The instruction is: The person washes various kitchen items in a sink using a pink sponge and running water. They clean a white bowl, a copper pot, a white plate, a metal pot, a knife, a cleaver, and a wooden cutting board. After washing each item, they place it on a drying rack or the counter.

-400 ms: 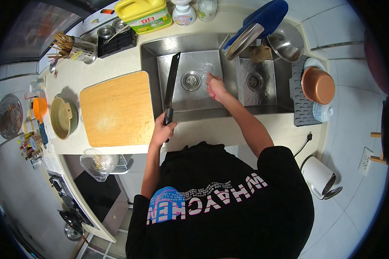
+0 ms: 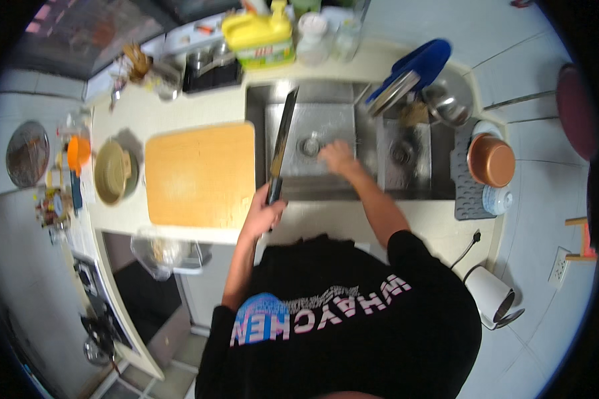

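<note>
My left hand (image 2: 265,214) is closed around the black handle of a long dark-bladed knife (image 2: 286,130). The blade points away from me over the left part of the sink, its tip toward the far rim. My right hand (image 2: 339,158) reaches into the left basin of the steel sink (image 2: 316,120), just right of the drain (image 2: 309,147). Its fingers are blurred, and I cannot make out anything in them. A wooden cutting board (image 2: 199,174) lies on the counter left of the sink, close to my left hand.
A beige basket (image 2: 112,171) sits left of the board. Behind stand a yellow jug (image 2: 258,40) and a black tray (image 2: 209,76). A steel bowl (image 2: 448,100), a blue object (image 2: 424,63) and a copper-coloured pot (image 2: 492,161) are at the right, with a white kettle (image 2: 489,296) nearer me.
The whole view has shifted, so the scene sits farther right and lower. My right hand has come slightly closer to the drain. The knife stays in my left hand.
</note>
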Tool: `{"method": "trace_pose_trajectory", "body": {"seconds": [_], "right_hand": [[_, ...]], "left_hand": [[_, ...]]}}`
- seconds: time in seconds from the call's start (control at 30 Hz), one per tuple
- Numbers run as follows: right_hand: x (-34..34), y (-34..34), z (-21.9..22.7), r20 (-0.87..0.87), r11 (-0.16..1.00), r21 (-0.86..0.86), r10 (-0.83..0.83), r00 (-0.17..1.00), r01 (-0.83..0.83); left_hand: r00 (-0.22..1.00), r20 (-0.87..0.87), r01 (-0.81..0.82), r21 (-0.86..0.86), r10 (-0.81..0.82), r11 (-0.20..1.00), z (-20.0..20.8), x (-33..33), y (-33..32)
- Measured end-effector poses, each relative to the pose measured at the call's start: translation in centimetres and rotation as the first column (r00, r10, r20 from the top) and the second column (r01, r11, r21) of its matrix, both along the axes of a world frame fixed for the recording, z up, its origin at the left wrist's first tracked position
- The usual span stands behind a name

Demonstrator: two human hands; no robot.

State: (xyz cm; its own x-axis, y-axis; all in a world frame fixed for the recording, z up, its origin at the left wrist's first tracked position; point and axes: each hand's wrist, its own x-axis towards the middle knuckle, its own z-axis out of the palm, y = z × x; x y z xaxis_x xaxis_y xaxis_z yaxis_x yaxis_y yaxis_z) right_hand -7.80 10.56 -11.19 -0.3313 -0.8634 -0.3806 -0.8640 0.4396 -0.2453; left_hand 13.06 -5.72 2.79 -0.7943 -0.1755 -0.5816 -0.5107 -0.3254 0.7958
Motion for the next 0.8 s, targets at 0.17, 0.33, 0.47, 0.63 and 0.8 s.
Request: {"method": "trace_pose_trajectory", "body": {"seconds": [0.17,0.33,0.47,0.63,0.8], "right_hand": [[3.6,-0.1,1.3,0.552,0.682,-0.253,-0.48,0.681,0.686],[4.9,3.3,0.7,0.545,0.761,-0.275,-0.38,0.747,0.588],[7.0,5.4,2.1,0.588,0.724,-0.138,-0.489,0.644,0.676],[7.5,6.6,2.4,0.604,0.662,-0.173,-0.514,0.609,0.729],[7.2,7.3,4.2,0.595,0.638,-0.187,-0.531,0.603,0.747]], "left_hand": [[0.958,-0.281,-0.072,-0.052,0.054,0.996,9.8,-5.3,-1.2],[0.831,-0.554,-0.039,-0.142,-0.047,0.989,21.8,-17.8,-2.3],[0.726,-0.674,0.063,-0.134,-0.137,0.989,28.1,-26.5,-2.5],[0.724,-0.656,0.116,-0.19,-0.214,0.975,34.2,-34.5,-3.8],[0.746,-0.616,0.168,-0.195,-0.254,0.966,34.0,-37.1,-3.0]]}}
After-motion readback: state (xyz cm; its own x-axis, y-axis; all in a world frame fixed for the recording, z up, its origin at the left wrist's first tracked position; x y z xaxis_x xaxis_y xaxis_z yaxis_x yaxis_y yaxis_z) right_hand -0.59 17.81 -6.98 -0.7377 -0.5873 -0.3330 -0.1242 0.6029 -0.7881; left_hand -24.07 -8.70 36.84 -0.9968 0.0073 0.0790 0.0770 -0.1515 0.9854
